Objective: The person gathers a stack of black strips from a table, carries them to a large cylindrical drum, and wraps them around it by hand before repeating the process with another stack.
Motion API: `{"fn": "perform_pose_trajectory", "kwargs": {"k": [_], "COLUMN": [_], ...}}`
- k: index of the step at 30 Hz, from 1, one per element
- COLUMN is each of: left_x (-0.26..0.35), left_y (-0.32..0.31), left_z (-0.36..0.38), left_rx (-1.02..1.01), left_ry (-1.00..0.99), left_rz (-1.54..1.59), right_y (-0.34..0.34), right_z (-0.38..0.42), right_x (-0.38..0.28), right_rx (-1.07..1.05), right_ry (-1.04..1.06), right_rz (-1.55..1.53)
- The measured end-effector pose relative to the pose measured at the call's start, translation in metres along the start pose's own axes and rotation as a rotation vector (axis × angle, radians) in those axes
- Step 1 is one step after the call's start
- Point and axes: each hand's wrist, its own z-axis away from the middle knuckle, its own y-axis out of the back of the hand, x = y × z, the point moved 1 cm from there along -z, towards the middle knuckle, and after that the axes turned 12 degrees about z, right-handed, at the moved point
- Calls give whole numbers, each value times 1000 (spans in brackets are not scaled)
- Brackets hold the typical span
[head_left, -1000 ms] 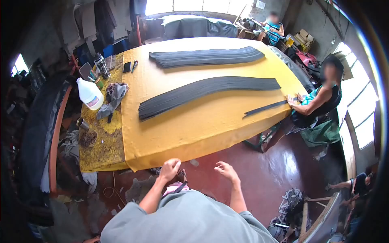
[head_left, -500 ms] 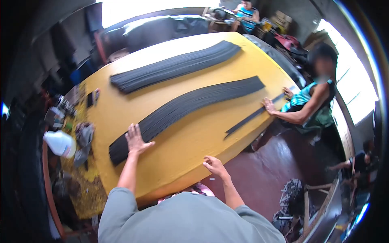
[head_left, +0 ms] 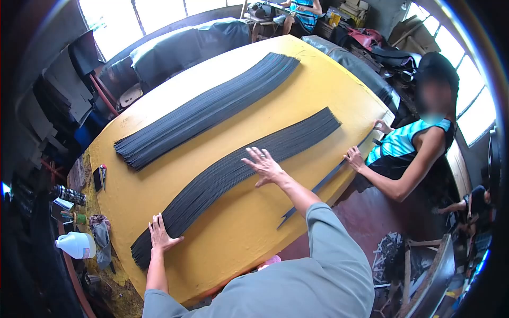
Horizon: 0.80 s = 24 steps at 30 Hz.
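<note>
A long bundle of thin dark strips (head_left: 207,185) lies in a gentle curve across the yellow table (head_left: 222,249). My left hand (head_left: 161,236) rests on its near left end with the fingers spread. Over the middle of the same bundle is my right hand (head_left: 264,167), its fingers stretched apart and overlapping the front edge of the strips. Behind it lies a second, wider bundle of dark strips (head_left: 207,108). To the right, a co-worker's hands (head_left: 356,159) are on a narrow dark strip (head_left: 328,177) along the table edge.
A white jug (head_left: 77,245), a grey rag (head_left: 102,249) and a phone (head_left: 98,179) are at the left side. The co-worker (head_left: 419,143) stands at the right edge. Another person (head_left: 305,13) sits at the back. Scraps (head_left: 389,254) lie on the floor.
My right hand has moved from the table's front edge forward onto the near bundle. My left hand stays at the bundle's left end. The view has shifted.
</note>
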Motion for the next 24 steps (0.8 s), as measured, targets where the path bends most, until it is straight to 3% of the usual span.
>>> {"fn": "perform_pose_trajectory", "kwargs": {"k": [3,6,10,11,12,19,24], "left_x": [8,14,2,1,-1,1,-1], "left_y": [10,21,9,9,9,13,14], "left_z": [-3,-3,-2,-5,-6,1,50], "left_rx": [-54,-72,-29,-2,-37,-81,-52], "left_ry": [11,42,-65,-131,-104,-65,-90], "left_rz": [-19,0,-23,-42,-26,-31,-50], "right_y": [8,15,1,1,-1,20,21], "right_z": [-36,-66,-82,-84,-83,-72,-49], "right_x": [0,15,17,17,19,17,-13], "right_rx": [0,-81,-142,-142,-63,-61,-94], "right_ry": [169,165,312,340,361,470,513], "right_rz": [-35,-2,-37,-42,-30,-91,-113]}}
